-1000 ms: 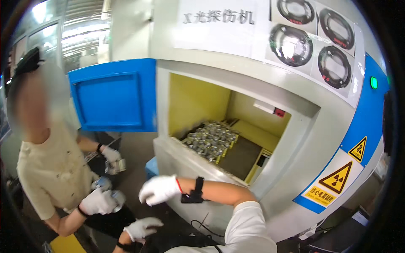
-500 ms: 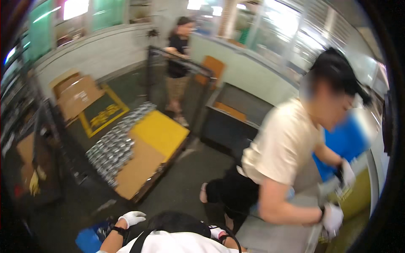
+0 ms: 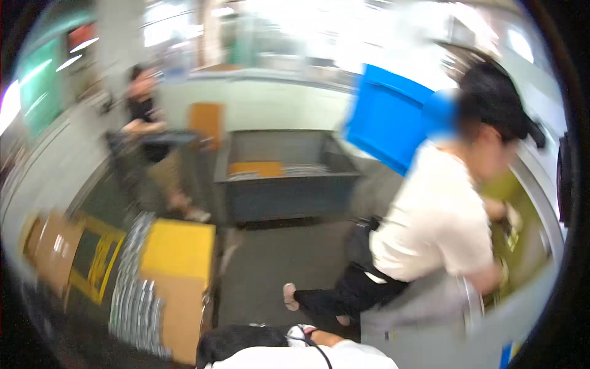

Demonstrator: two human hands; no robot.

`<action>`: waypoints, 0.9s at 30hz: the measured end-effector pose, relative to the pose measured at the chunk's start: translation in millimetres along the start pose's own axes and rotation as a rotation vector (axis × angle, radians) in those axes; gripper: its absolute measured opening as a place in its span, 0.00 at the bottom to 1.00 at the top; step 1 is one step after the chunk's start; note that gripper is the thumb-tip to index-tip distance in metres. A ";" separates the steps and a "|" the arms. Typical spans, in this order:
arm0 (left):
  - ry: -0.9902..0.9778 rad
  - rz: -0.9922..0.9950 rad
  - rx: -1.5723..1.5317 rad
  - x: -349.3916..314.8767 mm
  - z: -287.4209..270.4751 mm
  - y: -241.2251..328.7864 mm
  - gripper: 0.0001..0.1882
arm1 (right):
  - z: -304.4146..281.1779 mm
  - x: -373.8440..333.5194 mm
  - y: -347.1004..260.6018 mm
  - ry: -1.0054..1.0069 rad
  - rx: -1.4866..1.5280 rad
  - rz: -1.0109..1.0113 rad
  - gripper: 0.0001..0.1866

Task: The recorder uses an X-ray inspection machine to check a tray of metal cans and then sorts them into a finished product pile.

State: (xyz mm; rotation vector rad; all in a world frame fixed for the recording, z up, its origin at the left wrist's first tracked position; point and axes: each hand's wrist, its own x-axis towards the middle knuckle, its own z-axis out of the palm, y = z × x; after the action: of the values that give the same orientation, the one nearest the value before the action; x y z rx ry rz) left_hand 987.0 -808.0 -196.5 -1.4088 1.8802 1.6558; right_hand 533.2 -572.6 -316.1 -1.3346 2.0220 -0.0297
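My right hand, in a white glove with a dark band at the wrist, hangs low beside my dark trousers at the lower edge. Its fingers are hidden and blurred, so what they do does not show. A dark cord or strap crosses near that wrist. My left hand is out of view. Nearest on the left stands a low cart stacked with rows of shiny metal parts, with a brown cardboard sheet and a yellow sheet beside them.
On the right, a co-worker bends over a yellow-green recess with both hands inside. A large blue panel or bin stands behind. Ahead is a dark metal bin. Another person stands by a cart frame at far left.
My view has swung to the right, so the cart and bin sit further left. My left hand has left the picture. The co-worker's hands have gone further into the recess.
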 end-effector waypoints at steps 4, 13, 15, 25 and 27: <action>-0.045 0.007 0.078 54.4 -65.8 104.2 0.29 | -58.3 9.6 -16.4 -0.093 0.300 0.209 0.27; -0.106 0.080 0.261 123.9 -163.6 200.8 0.27 | -97.6 -37.8 -109.1 0.059 0.680 0.518 0.28; -0.112 0.079 0.276 129.0 -180.6 199.9 0.26 | -94.4 -51.9 -130.7 -0.114 0.631 0.656 0.30; -0.051 -0.038 0.149 122.3 -240.9 108.9 0.23 | -111.0 41.2 -142.9 0.006 0.408 0.391 0.27; -0.037 -0.043 0.170 131.3 -251.0 65.0 0.23 | -128.4 75.6 -132.2 0.010 0.275 0.071 0.22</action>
State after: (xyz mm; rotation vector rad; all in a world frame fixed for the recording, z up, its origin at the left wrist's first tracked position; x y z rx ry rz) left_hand 967.4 -1097.1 -173.8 -1.3312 1.9059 1.4549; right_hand 549.9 -740.2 -209.9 -1.0923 1.9891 -0.2729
